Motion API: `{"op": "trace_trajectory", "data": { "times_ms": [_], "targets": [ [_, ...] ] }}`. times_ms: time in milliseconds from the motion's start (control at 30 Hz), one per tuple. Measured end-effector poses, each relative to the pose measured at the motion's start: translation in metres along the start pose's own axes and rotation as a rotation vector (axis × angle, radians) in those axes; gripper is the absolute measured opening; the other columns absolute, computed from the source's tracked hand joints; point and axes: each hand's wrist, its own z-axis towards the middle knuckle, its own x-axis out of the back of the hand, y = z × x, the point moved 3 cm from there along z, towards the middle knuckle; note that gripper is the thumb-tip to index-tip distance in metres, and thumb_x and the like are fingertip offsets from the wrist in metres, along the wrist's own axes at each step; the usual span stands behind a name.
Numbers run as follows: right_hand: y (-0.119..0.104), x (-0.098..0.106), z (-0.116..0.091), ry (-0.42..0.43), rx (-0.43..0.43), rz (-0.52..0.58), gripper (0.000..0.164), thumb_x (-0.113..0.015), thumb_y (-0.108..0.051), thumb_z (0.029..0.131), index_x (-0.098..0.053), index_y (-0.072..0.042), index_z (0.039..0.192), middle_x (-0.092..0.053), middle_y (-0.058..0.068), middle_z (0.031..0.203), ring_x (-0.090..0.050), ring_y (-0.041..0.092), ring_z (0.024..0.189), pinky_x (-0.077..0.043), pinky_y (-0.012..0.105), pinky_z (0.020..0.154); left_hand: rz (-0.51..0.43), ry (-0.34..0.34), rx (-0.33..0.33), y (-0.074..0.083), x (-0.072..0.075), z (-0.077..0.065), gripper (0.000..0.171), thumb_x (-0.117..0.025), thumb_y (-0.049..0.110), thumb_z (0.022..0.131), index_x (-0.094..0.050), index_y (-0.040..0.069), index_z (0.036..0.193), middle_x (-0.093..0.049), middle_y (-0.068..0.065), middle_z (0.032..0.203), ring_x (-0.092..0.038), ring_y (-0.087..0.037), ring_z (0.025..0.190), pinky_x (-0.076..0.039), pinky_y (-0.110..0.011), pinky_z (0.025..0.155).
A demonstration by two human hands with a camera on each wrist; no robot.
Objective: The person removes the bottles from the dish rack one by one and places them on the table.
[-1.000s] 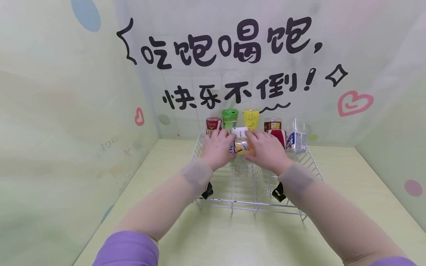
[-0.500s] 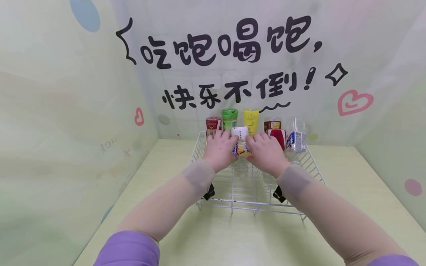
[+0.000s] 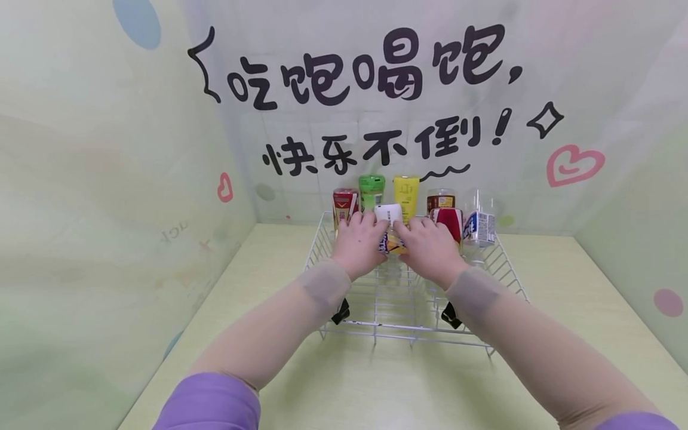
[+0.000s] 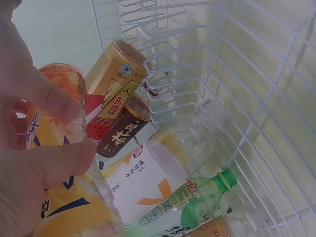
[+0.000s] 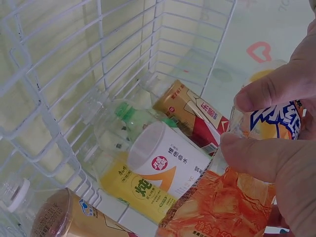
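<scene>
The left hand (image 3: 359,245) and right hand (image 3: 432,251) both hold the orange bottle (image 3: 394,243), each grip curled round one side. It is over the white wire rack (image 3: 376,325), between the hands. A white bottle (image 3: 388,212) is at twelve o'clock from it.

Your orange drink bottle (image 3: 394,245) has a yellow-and-orange wrap with blue lettering and ice-cube artwork. You've got it gripped between your left hand (image 3: 361,243) and right hand (image 3: 432,246), over the wire rack (image 3: 374,325), though honestly I can't tell where its cap is.
</scene>
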Motion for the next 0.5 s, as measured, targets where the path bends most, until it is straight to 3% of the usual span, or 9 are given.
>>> {"op": "trace_trajectory", "data": {
  "times_ms": [300,500],
  "targets": [
    [0.0025,0.004,0.0011,0.014,-0.009,-0.004,0.063,-0.079,-0.033,0.079,-0.052,-0.013,0.133,-0.061,0.014,0.106,-0.057,0.032,0.093,-0.052,0.045,0.075,-0.006,-0.005,-0.01,-0.0003,0.0023,-0.0011,0.08,-0.075,0.053,0.078,-0.043,0.021,0.143,-0.046,-0.007,0.137,-0.04,-0.03,0.124,-0.033,-0.057,0.103],
    [0.0091,0.0035,0.0008,0.004,-0.038,0.019,0.061,-0.079,-0.034,0.08,-0.053,-0.014,0.131,-0.061,0.014,0.11,-0.058,0.033,0.095,-0.052,0.047,0.075,-0.01,-0.003,-0.026,-0.0046,0.0019,-0.005,0.096,-0.072,0.061,0.075,-0.027,0.026,0.152,-0.028,-0.007,0.154,-0.029,-0.032,0.135,-0.026,-0.059,0.107]
  ]
}}
